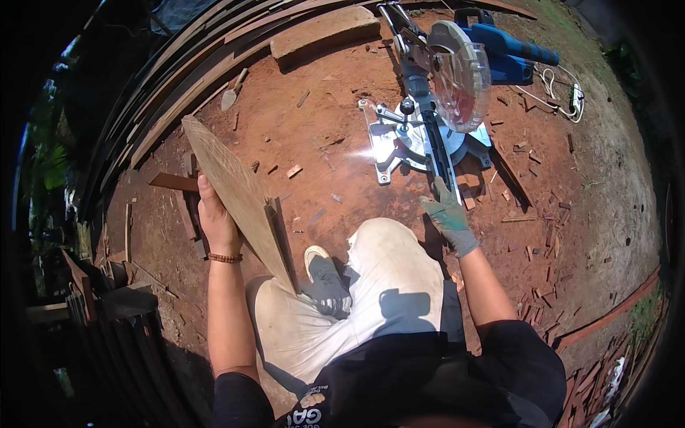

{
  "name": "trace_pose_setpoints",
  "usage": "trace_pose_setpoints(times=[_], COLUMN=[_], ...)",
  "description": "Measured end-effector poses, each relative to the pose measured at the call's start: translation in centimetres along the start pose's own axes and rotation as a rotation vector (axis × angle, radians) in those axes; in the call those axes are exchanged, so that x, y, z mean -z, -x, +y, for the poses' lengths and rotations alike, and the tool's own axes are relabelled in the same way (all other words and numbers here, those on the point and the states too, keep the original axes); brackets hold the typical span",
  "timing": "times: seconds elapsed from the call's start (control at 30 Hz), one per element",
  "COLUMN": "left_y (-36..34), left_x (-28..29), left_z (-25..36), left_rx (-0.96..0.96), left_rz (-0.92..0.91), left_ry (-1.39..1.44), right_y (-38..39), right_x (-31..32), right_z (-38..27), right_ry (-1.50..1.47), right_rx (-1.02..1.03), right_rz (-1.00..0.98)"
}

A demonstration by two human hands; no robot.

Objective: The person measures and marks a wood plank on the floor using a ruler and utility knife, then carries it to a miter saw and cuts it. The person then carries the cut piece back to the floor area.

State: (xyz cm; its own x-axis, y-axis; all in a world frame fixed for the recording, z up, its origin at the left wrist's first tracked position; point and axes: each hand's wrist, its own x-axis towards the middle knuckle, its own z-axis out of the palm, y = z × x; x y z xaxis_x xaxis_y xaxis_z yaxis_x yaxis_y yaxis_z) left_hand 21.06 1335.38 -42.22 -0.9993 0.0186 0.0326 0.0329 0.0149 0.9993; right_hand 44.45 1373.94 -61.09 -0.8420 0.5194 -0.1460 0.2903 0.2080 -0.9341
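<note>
Holding a board (241, 192) is the left hand (217, 220); the gloved right hand (451, 220) touches the saw (457, 85), grip unclear.

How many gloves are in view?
1: the green-and-grey glove on the right hand, by the miter saw. The left hand, holding the wooden board, is bare. Others may be hidden.

Bare left hand (216, 225) grips; gloved right hand (449, 217) extends forward.

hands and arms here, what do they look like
The left hand is ungloved, with a reddish-brown beaded bracelet. The right hand wears a green and grey glove. Black sleeves leave both forearms bare.
</note>
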Motion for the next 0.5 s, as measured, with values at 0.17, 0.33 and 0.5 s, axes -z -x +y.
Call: trace_pose_setpoints(times=[0.17, 0.33, 0.5], left_y=[0.2, -1.8, -6.4], left_x=[-12.6, -17.6, -15.5], left_z=[3.5, -0.6, -12.1], left_rx=[-0.223, -0.241, 0.030], left_rz=[-0.368, -0.627, -0.534], left_ry=[-1.164, -1.151, -1.088], right_y=[4.3, 4.1, 0.7], right_x=[-2.7, -3.3, -2.1], right_z=[-12.6, -11.0, -4.5], right_ry=[-0.585, -1.113, -1.128], right_rx=[0.162, -0.333, -0.467], right_rz=[-0.259, -0.009, 0.127])
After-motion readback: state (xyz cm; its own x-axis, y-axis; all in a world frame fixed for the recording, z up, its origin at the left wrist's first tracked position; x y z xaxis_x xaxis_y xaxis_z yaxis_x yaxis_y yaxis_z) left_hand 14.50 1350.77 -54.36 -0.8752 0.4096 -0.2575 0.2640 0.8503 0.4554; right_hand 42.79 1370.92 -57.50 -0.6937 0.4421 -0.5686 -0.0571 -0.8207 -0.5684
